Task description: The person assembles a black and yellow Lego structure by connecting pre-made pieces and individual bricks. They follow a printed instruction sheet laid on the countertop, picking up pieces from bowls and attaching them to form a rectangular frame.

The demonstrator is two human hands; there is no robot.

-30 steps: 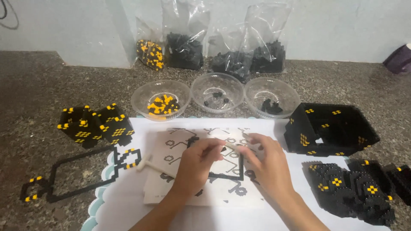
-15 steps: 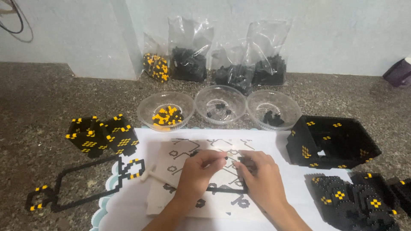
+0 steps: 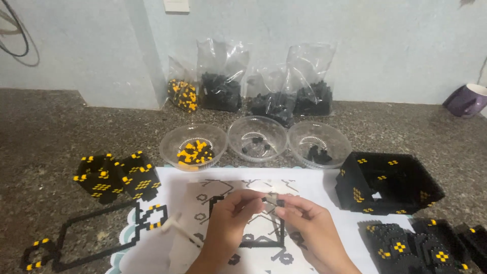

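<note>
Left hand (image 3: 231, 218) and right hand (image 3: 304, 223) pinch one small black bead piece (image 3: 276, 201) between fingertips, above the printed pattern sheet (image 3: 203, 195); grip narrow. Keep it steady and aligned with the black bead outline (image 3: 253, 243); avoid tilting

A home craft spot: speckled stone counter (image 3: 61, 132), bead bags (image 3: 220, 89), purple mug (image 3: 467, 100)
</note>
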